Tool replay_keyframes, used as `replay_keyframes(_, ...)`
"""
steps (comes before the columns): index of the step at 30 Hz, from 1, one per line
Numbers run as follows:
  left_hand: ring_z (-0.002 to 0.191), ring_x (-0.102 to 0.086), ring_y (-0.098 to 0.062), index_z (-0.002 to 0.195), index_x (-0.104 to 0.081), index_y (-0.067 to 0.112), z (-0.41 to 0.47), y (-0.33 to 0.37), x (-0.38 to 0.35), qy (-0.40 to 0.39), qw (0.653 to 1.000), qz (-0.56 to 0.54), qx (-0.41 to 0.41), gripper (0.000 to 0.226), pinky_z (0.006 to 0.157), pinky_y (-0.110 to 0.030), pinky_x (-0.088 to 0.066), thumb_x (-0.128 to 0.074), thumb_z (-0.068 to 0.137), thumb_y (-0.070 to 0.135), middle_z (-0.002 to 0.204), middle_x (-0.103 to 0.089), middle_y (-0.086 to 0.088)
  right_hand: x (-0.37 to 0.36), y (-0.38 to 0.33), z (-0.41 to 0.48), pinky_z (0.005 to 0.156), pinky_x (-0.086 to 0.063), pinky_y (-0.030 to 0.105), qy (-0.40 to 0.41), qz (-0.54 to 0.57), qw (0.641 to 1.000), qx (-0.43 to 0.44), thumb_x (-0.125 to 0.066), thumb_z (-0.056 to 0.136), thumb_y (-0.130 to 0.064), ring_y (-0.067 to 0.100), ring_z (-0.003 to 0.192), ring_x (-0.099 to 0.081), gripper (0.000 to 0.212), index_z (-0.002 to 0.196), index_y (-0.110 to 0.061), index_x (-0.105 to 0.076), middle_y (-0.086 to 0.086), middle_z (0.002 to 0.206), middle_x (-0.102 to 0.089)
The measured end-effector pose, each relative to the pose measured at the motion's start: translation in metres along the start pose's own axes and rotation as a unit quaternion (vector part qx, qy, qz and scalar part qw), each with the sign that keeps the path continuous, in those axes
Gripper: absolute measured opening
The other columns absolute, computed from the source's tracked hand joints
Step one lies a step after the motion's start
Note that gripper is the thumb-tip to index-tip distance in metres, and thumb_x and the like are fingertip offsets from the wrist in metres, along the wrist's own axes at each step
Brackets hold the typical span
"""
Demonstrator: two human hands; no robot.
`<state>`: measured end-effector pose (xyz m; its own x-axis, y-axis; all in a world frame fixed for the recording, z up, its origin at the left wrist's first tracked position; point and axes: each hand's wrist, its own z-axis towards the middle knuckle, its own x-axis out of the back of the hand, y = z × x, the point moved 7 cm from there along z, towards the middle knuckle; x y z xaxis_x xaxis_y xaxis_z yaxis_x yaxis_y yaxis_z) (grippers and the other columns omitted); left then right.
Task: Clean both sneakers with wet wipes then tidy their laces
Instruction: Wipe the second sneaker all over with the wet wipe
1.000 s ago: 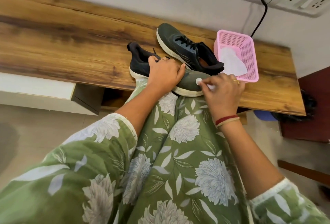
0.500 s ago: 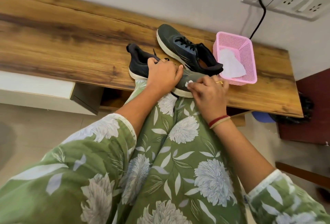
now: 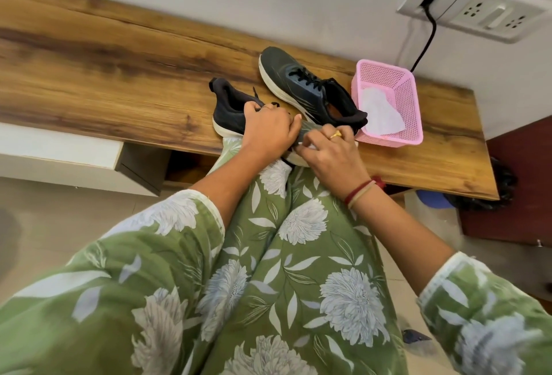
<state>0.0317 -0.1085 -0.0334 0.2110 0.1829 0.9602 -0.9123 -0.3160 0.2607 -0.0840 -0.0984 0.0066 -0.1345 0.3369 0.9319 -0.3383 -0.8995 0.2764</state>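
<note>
Head view shows you early on: left hand [image 3: 270, 132] clamps the near sneaker [image 3: 230, 109], right fingers [image 3: 310, 147] pinch a wipe [image 3: 312, 146] on its toe; far sneaker [image 3: 301, 85] and laces remain.

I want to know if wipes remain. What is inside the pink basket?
Inside the pink basket lies one white wipe, flat on the bottom. The basket's near wall and the heel of the far sneaker cover a small part, so anything under the wipe cannot be seen.

Green floral-print garment [image 3: 298, 255] with white-trimmed sleeves [image 3: 191, 210], gold ring [image 3: 335, 135], red and beige wrist threads [image 3: 360, 192]
</note>
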Motion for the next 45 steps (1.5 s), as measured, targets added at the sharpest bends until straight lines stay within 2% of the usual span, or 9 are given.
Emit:
replay_keyframes(3,0.082,-0.055,-0.024,0.071,-0.064,0.016,0.000,-0.001,0.000,-0.001,1.000,-0.008,-0.003,0.056,0.084,-0.041,-0.025,-0.019,0.094,0.041,0.074,-0.064,-0.003,-0.002,0.000,0.003,0.071,-0.026,0.035,-0.002,0.002,1.000,0.005,-0.065,0.085,-0.021,0.022,0.077,-0.052,0.007,0.081,-0.024,-0.070,-0.003,0.084,-0.062)
replay_keyframes(8,0.082,-0.054,-0.023,0.065,-0.056,0.019,0.000,0.001,-0.001,-0.010,1.000,-0.008,-0.008,0.051,0.085,-0.042,-0.026,-0.021,0.096,0.041,0.074,-0.063,-0.002,0.013,0.035,-0.019,0.068,-0.025,0.032,0.043,0.097,0.981,-0.165,-0.061,0.085,-0.030,0.026,0.071,-0.054,0.017,0.076,-0.018,-0.070,0.001,0.074,-0.063)
replay_keyframes(11,0.084,-0.055,-0.023,0.069,-0.061,0.016,0.000,0.001,0.000,-0.012,1.000,-0.007,-0.013,0.054,0.086,-0.042,-0.026,-0.022,0.097,0.040,0.077,-0.064,-0.002,0.008,0.017,-0.004,0.069,-0.031,0.032,0.023,0.153,0.973,-0.171,-0.068,0.081,-0.026,0.022,0.067,-0.055,0.011,0.082,-0.018,-0.060,-0.002,0.068,-0.062)
replay_keyframes(15,0.087,-0.055,-0.023,0.076,-0.067,0.015,-0.001,-0.002,0.001,-0.008,1.000,-0.013,-0.015,0.054,0.086,-0.042,-0.025,-0.025,0.100,0.038,0.081,-0.066,-0.002,0.005,-0.002,0.009,0.067,-0.025,0.032,0.023,0.150,0.967,-0.206,-0.078,0.070,-0.021,0.020,0.062,-0.055,0.036,0.088,-0.017,-0.048,-0.004,0.062,-0.054)
replay_keyframes(22,0.084,-0.054,-0.023,0.069,-0.062,0.015,-0.001,0.001,0.001,-0.012,1.000,-0.013,-0.013,0.052,0.086,-0.042,-0.026,-0.027,0.099,0.038,0.075,-0.063,-0.004,0.013,0.043,-0.032,0.079,-0.027,0.030,0.060,0.266,0.876,-0.397,-0.073,0.078,-0.021,0.017,0.074,-0.054,0.037,0.091,-0.023,-0.038,-0.006,0.075,-0.057)
replay_keyframes(30,0.084,-0.055,-0.024,0.065,-0.053,0.019,-0.003,-0.001,0.005,-0.002,1.000,-0.011,-0.004,0.046,0.086,-0.042,-0.026,-0.028,0.100,0.036,0.077,-0.064,-0.004,0.003,0.027,-0.007,0.079,-0.040,0.038,-0.004,0.280,0.900,-0.333,-0.076,0.075,-0.024,0.020,0.075,-0.056,0.037,0.085,-0.023,-0.040,-0.005,0.073,-0.056)
replay_keyframes(33,0.085,-0.055,-0.024,0.067,-0.055,0.019,-0.003,0.001,0.005,-0.004,1.000,-0.012,-0.005,0.046,0.087,-0.042,-0.026,-0.028,0.100,0.037,0.077,-0.063,-0.004,0.004,0.056,-0.029,0.075,-0.050,0.045,0.003,0.323,0.857,-0.401,-0.080,0.070,-0.021,0.016,0.073,-0.061,0.035,0.082,-0.025,-0.047,-0.005,0.073,-0.061)
replay_keyframes(39,0.083,-0.054,-0.024,0.064,-0.050,0.021,-0.004,-0.001,0.006,0.006,1.000,-0.018,0.003,0.045,0.087,-0.042,-0.027,-0.028,0.100,0.036,0.071,-0.055,0.000,0.002,0.073,-0.051,0.080,-0.054,0.034,0.059,0.399,0.770,-0.494,-0.069,0.082,-0.012,0.010,0.080,-0.064,0.014,0.092,-0.021,-0.073,-0.005,0.084,-0.070)
replay_keyframes(45,0.083,-0.053,-0.023,0.064,-0.051,0.021,-0.004,0.000,0.005,0.002,1.000,-0.015,0.003,0.045,0.087,-0.042,-0.027,-0.028,0.100,0.036,0.069,-0.051,0.002,0.003,0.045,-0.048,0.083,-0.044,0.030,0.053,0.322,0.822,-0.467,-0.063,0.087,-0.015,0.021,0.094,-0.057,0.015,0.099,-0.011,-0.071,0.009,0.102,-0.063)
